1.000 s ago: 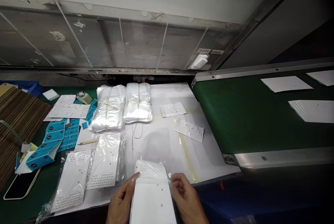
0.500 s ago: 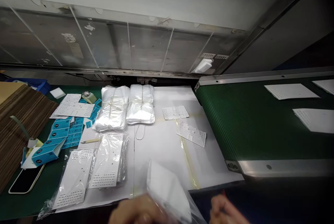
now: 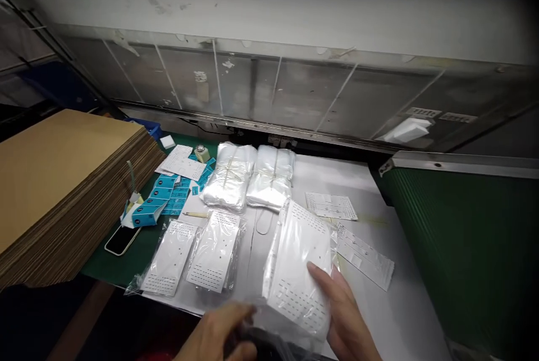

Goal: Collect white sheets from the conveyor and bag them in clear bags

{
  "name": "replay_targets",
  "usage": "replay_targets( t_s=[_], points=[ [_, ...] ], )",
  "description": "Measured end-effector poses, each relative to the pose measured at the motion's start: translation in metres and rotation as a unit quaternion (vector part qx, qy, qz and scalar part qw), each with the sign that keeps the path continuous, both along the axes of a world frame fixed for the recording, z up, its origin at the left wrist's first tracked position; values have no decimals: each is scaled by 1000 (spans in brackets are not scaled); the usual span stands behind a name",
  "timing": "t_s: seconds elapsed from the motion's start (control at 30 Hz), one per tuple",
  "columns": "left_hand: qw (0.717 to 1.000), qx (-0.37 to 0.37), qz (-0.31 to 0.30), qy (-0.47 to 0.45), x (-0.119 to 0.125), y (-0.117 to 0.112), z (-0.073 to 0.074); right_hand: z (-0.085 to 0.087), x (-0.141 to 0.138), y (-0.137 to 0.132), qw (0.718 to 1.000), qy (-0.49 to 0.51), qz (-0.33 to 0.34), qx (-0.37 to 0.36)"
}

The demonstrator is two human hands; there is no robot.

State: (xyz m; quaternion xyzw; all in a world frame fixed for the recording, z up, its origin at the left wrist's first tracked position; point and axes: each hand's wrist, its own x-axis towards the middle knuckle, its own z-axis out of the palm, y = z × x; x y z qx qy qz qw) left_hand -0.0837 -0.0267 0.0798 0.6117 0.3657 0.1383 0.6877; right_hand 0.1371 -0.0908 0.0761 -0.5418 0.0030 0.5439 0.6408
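My right hand (image 3: 347,310) grips a clear plastic bag with a stack of white slotted sheets (image 3: 301,265) inside, thumb on top and fingers beneath. The pack is tilted above the table. By its lower left corner my left hand (image 3: 219,330) is slightly blurred, thumb and bent fingers apart, beside the loose end of the bag. Whether it touches the film is unclear. To the left lie two more bagged packs of slotted sheets, one pack (image 3: 170,257) further left and another pack (image 3: 214,251) closer to my hands.
Behind are two tied bundles of clear bags, a left bundle (image 3: 229,176) and a right bundle (image 3: 272,176). Printed white sheets (image 3: 364,254) lie right, before a green conveyor (image 3: 471,243). Left are blue labels (image 3: 155,198), a phone (image 3: 122,239) and a cardboard stack (image 3: 71,164).
The bagged sheets have come up over the table, now with my right hand on them. My left hand has come away from the white sheets. The view has turned left.
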Motion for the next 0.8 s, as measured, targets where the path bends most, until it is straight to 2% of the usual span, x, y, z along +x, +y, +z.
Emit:
replay_targets(
  t_s=[0.1, 0.2, 0.27, 0.33, 0.37, 0.43, 0.5, 0.57, 0.7, 0.77, 0.8],
  points=[
    [996, -78, 16, -46, 0, 19, 0, 2, -37, 7, 998, -50, 32, 38],
    [976, -176, 83, -101, -8, 33, -2, -16, -80, 18, 992, -104, 64, 42],
    [962, -207, 131, -117, -21, 45, -6, -29, -100, 33, 993, -53, 84, 60],
    [959, -202, 162, -116, -38, 62, -14, -38, -112, 53, 991, 19, 106, 83],
    [962, -182, 175, -100, -47, 72, -19, -41, -116, 65, 989, 31, 115, 88],
    [974, -118, 190, -40, -61, 96, -33, -45, -122, 87, 987, -6, 128, 94],
    [980, -31, 190, 41, -70, 119, -52, -52, -127, 107, 982, -86, 138, 98],
    [974, 60, 184, 120, -73, 137, -74, -64, -134, 121, 970, -179, 139, 88],
    [941, 188, 175, 222, -72, 152, -111, -98, -143, 134, 923, -364, 125, 21],
    [927, 222, 175, 245, -73, 155, -120, -114, -144, 135, 904, -410, 116, -22],
    [928, 217, 178, 244, -72, 157, -122, -120, -144, 135, 908, -402, 114, -42]
  ],
)
